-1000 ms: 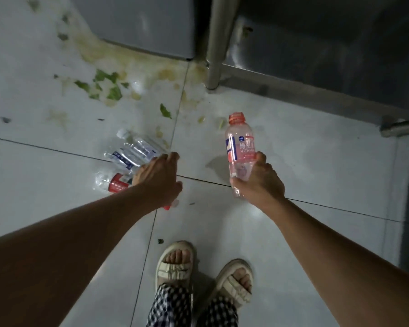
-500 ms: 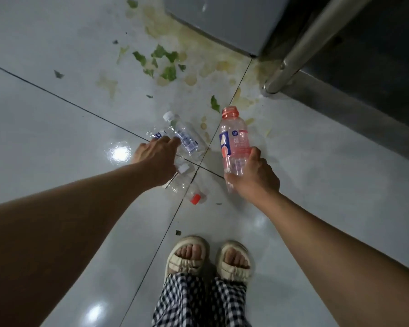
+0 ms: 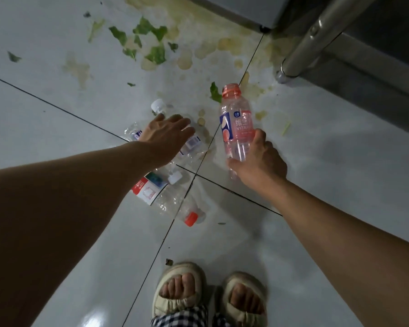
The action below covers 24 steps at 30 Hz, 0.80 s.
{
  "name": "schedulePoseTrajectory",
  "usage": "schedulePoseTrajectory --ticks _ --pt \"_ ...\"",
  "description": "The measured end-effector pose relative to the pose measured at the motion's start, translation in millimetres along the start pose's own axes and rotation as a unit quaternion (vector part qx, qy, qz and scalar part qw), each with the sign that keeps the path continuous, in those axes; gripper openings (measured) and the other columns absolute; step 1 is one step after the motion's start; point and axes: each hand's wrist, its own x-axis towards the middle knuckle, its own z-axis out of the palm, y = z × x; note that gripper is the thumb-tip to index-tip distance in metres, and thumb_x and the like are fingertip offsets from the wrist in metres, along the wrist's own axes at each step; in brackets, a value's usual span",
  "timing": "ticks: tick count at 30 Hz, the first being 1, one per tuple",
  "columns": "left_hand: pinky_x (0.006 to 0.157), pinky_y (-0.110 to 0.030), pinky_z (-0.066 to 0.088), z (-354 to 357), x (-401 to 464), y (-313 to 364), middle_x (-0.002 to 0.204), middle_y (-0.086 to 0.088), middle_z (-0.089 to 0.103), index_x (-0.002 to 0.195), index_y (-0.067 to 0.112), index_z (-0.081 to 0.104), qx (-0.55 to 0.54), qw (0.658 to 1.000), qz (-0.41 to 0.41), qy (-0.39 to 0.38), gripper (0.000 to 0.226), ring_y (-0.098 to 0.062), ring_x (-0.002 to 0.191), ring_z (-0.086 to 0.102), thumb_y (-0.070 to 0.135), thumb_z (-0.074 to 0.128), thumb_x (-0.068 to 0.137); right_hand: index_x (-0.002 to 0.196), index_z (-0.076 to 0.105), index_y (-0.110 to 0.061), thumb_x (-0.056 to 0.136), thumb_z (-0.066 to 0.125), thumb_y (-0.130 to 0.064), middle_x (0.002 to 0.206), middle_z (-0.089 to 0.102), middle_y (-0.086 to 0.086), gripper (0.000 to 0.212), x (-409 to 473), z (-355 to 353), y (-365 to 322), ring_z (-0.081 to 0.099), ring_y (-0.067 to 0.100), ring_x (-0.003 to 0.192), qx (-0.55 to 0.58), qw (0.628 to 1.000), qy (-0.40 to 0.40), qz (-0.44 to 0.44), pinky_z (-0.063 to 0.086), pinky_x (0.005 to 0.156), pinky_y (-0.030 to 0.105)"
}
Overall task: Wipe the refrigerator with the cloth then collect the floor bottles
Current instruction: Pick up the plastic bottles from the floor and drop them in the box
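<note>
The held bottle (image 3: 236,128) was clear pink with an orange-pink neck and a blue-and-pink label. One floor bottle (image 3: 165,197) wore a red-and-white label and red cap; another (image 3: 189,142) had a white cap. Green scraps (image 3: 149,41) and yellowish stains (image 3: 206,50) marked pale grey tiles (image 3: 45,128). Trousers (image 3: 182,317) were black-and-white checked; sandals (image 3: 180,286) beige.

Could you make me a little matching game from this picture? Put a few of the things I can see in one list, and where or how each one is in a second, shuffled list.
Things:
1. pink bottle
2. red-capped bottle
3. left hand
4. leaf scraps

States:
A. lying on the tiles with its cap towards the sandals
B. scattered near the yellowish stains
C. held in the right hand, neck open
D. spread open over a clear bottle

Pairs: 1-C, 2-A, 3-D, 4-B
</note>
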Motion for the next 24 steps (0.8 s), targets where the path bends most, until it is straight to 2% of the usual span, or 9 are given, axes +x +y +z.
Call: schedulePoseTrajectory --ticks 4,8,12,17,20,24 --pt "0.107 -0.045 0.03 5 14 0 0.147 -0.008 0.036 0.141 0.02 0.035 0.052 0.998 0.019 -0.012 0.064 -0.026 0.136 0.032 0.009 0.063 0.084 0.143 0.017 -0.015 0.077 0.069 -0.049 0.124 0.05 0.013 0.09 10 7 8 0.053 0.03 0.106 -0.003 1.0 0.008 -0.007 0.041 0.077 0.033" --pt "0.11 -0.048 0.024 5 28 2 0.144 -0.008 0.041 0.142 0.021 0.033 0.083 0.996 0.022 -0.03 0.07 -0.026 0.134 0.035 0.014 0.067 0.081 0.145 0.013 -0.015 0.078 0.068 -0.049 0.126 0.048 0.013 0.093 13 7 14 0.052 0.03 0.107 0.0 1.0 0.007 -0.012 0.042 0.079 0.034" --pt "0.109 -0.046 0.025 -1 38 4 0.141 -0.002 0.045 0.14 0.022 0.031 0.116 0.991 0.025 -0.068 0.068 -0.024 0.133 0.036 0.017 0.066 0.082 0.146 0.011 -0.014 0.08 0.066 -0.05 0.127 0.048 0.014 0.093 7 -2 19 0.052 0.029 0.108 -0.005 1.0 -0.005 -0.019 0.045 0.083 0.036" --pt "0.106 -0.044 0.028 -4 39 12 0.122 -0.003 0.057 0.134 0.015 0.031 0.095 0.993 0.013 -0.063 0.064 -0.023 0.116 0.051 0.015 0.065 0.08 0.145 0.012 -0.015 0.08 0.065 -0.05 0.127 0.048 0.013 0.092 -2 -20 22 0.051 0.028 0.108 -0.009 1.0 -0.009 -0.017 0.042 0.081 0.034" --pt "0.1 -0.041 0.033 -4 38 17 0.118 -0.005 0.053 0.132 0.014 0.033 0.092 0.995 0.007 -0.034 0.061 -0.022 0.105 0.055 0.014 0.065 0.08 0.144 0.013 -0.016 0.079 0.067 -0.05 0.125 0.049 0.013 0.09 -1 -26 26 0.051 0.027 0.106 -0.016 1.0 0.005 -0.015 0.042 0.079 0.034" --pt "0.09 -0.037 0.038 -22 26 20 0.12 -0.01 0.048 0.132 0.013 0.034 0.092 0.995 -0.015 -0.034 0.066 -0.024 0.103 0.052 0.023 0.069 0.077 0.143 0.015 -0.016 0.079 0.066 -0.05 0.124 0.049 0.013 0.089 -11 -35 27 0.052 0.027 0.106 -0.023 1.0 0.005 -0.003 0.043 0.078 0.034"
